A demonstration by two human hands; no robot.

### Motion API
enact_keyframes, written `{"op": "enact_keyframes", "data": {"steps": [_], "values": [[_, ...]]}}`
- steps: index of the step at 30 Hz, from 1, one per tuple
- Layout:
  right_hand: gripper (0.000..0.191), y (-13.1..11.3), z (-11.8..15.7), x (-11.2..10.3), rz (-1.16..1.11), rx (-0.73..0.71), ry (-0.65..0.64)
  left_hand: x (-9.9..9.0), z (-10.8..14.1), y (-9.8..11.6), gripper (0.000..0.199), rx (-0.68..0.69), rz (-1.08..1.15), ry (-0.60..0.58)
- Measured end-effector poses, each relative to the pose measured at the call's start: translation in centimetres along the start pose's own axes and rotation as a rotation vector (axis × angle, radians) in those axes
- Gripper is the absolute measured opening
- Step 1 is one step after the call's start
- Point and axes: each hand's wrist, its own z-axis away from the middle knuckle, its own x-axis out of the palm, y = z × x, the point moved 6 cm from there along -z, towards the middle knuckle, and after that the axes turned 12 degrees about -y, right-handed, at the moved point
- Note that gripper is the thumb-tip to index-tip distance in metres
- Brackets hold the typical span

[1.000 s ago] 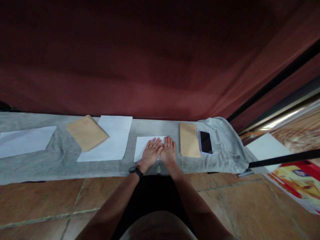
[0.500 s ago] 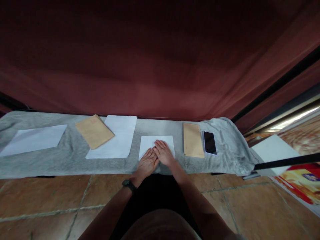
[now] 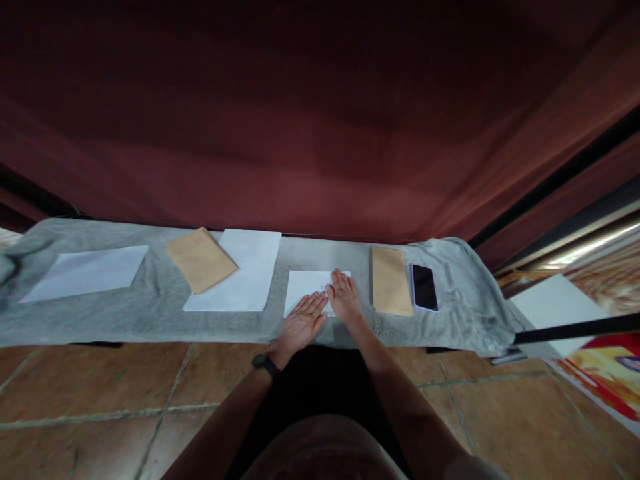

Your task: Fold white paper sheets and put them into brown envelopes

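Note:
In front of me a folded-looking sheet of white paper (image 3: 305, 283) lies flat on a grey cloth. My left hand (image 3: 303, 323) rests palm down across its near edge, fingers stretched out and pointing up to the right. Flat on the paper's right side lies my right hand (image 3: 343, 297), its fingers extended toward the far edge. The two hands are slightly apart and cover much of the sheet. To their right is a brown envelope (image 3: 391, 281), with a smartphone (image 3: 425, 287) beside it.
Left of the hands, a stack of brown envelopes (image 3: 201, 260) overlaps a larger white sheet (image 3: 250, 280). Another white sheet (image 3: 90, 273) lies farther left. The grey cloth (image 3: 165, 323) covers a narrow bench before a dark red curtain (image 3: 320, 167). Black poles (image 3: 575, 329) cross at right.
My hands have moved apart from their overlapping position. The right hand has slid right and away from me over the paper. The camera view has shifted slightly.

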Motion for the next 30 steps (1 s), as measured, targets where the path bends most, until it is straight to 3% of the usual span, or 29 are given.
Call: {"op": "enact_keyframes", "data": {"steps": [8, 16, 30], "values": [[0.058, 1.3, 1.8, 0.0, 0.039, 0.063, 0.105, 0.1, 0.0, 0.0, 0.054, -0.009, 0.006, -0.010], [0.058, 2.2, 4.1, -0.1, 0.069, 0.099, 0.127, -0.1, 0.1, 0.1, 0.054, 0.002, -0.010, 0.006], [0.057, 1.6, 8.1, -0.4, 0.015, 0.169, 0.248, 0.3, 0.2, 0.4, 0.057, 0.004, -0.030, 0.036]]}}
